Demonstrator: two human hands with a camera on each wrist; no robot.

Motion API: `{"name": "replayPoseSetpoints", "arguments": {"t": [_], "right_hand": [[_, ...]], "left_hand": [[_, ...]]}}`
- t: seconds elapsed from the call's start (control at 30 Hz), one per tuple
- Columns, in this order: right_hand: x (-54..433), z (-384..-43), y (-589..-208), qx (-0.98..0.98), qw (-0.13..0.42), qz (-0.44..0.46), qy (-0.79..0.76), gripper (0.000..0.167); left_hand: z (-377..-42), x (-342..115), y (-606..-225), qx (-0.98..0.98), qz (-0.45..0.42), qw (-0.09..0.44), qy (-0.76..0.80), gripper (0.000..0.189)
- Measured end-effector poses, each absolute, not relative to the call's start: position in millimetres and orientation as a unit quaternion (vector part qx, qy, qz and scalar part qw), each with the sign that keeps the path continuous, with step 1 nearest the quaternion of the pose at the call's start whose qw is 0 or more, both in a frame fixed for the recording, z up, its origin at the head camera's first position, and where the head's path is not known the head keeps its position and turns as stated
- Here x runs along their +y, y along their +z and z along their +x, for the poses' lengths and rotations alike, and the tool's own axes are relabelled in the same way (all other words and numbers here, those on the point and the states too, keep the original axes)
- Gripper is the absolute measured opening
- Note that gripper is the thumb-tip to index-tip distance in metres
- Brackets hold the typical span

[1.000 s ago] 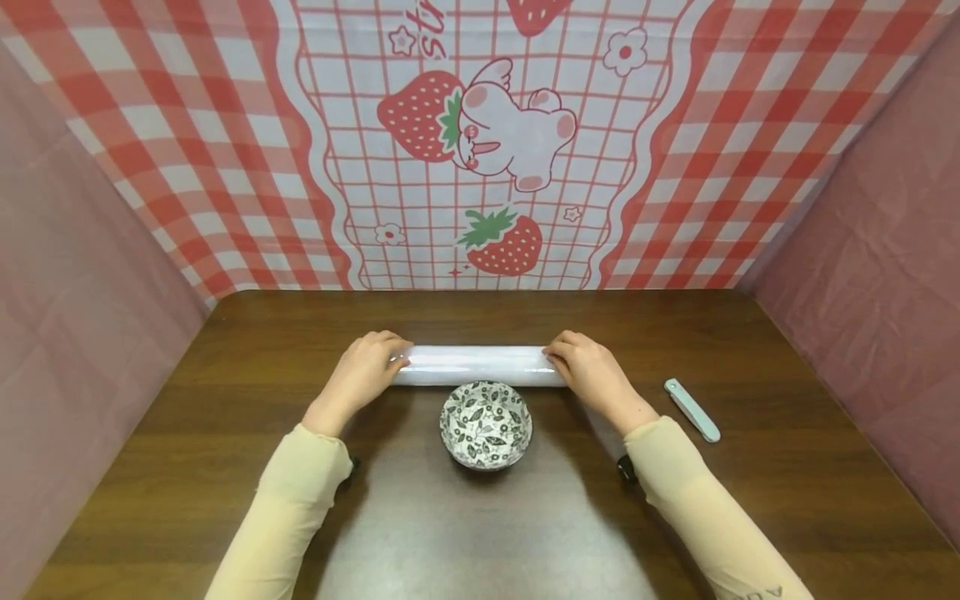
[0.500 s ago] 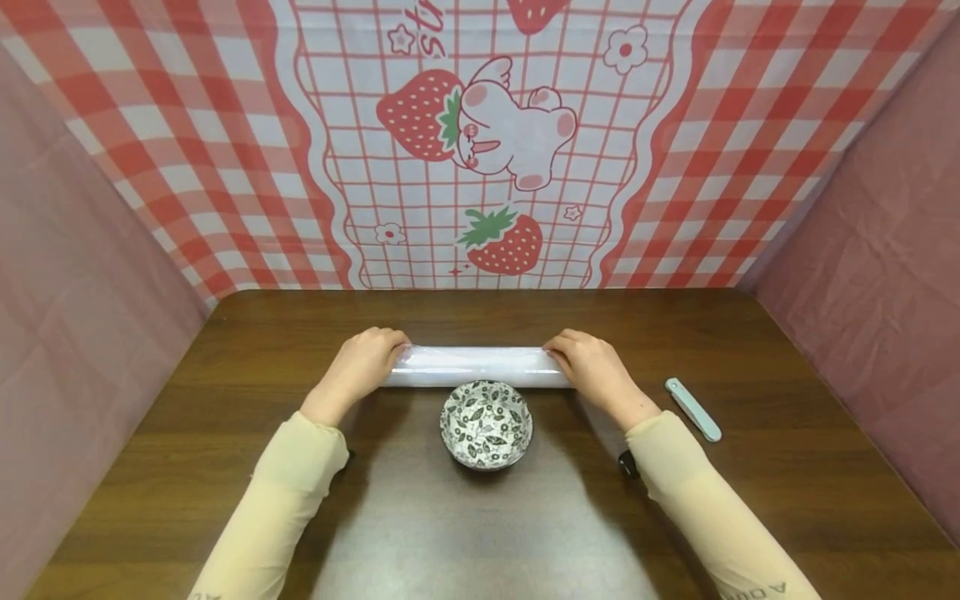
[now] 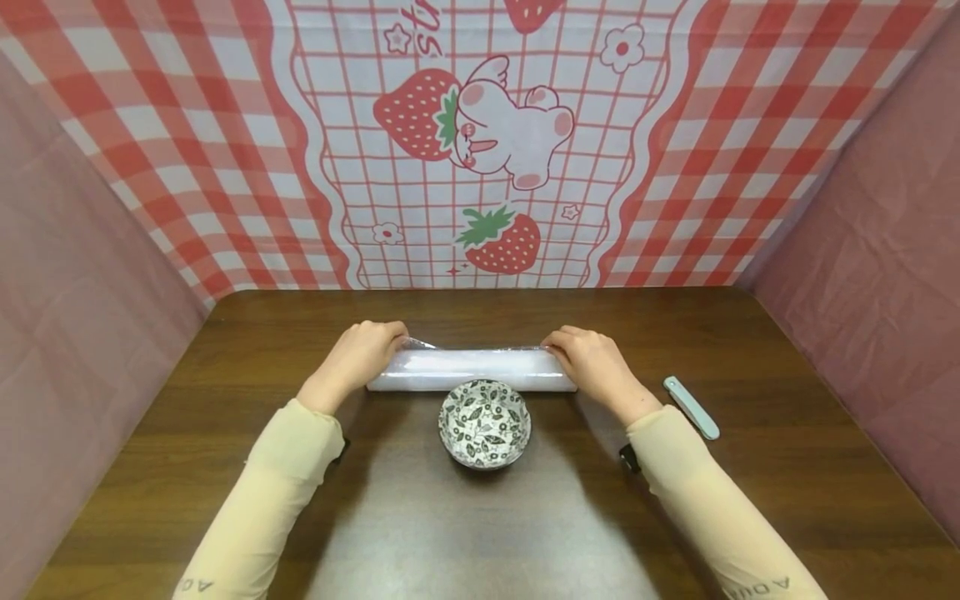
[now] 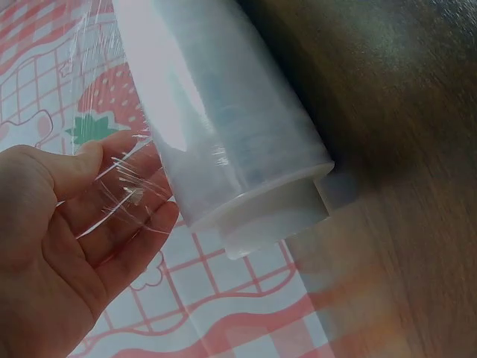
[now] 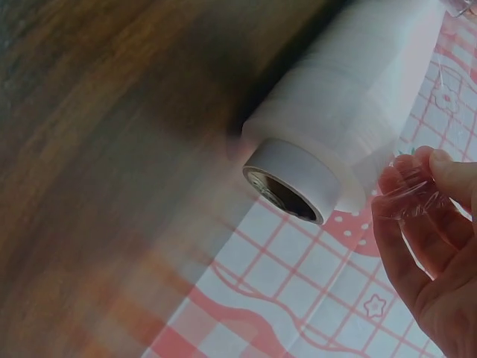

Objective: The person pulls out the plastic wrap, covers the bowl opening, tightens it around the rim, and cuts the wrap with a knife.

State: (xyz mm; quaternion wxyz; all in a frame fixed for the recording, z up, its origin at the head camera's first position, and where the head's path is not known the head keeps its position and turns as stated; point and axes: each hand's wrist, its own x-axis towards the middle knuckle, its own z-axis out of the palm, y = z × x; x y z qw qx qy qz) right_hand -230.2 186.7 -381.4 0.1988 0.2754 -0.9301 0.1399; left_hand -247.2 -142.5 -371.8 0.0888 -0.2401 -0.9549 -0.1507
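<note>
A thick roll of plastic wrap lies crosswise on the table in the head view, its hollow core showing in both wrist views. My left hand pinches the clear loose film between thumb and fingers, just off the roll's left end. At the other end, my right hand pinches the same film, which is bunched at the fingertips. A short stretch of film rises from the roll's far side towards both hands. Right in front of the roll stands a bowl with a black-and-white leaf pattern inside.
A pale teal, slim folding cutter lies on the brown wooden table, to the right of the right hand. Behind the table hangs a red-and-white strawberry cloth. Pink drapes flank both sides.
My left hand has moved slightly up and left, drawing film away from the roll's far side. My right hand has risen slightly. Bowl and cutter stay in place.
</note>
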Motion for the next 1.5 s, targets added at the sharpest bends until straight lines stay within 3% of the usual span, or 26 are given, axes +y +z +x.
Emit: {"name": "replayPoseSetpoints", "arguments": {"t": [0.77, 1.5], "right_hand": [[187, -252, -372, -0.946, 0.158, 0.244, 0.146, 0.012], [185, -284, -367, -0.959, 0.11, 0.218, 0.145, 0.016]], "left_hand": [[-259, -144, -369, -0.952, -0.197, 0.092, -0.217, 0.015], [-283, -143, -372, -0.924, -0.166, 0.031, -0.343, 0.021]]}}
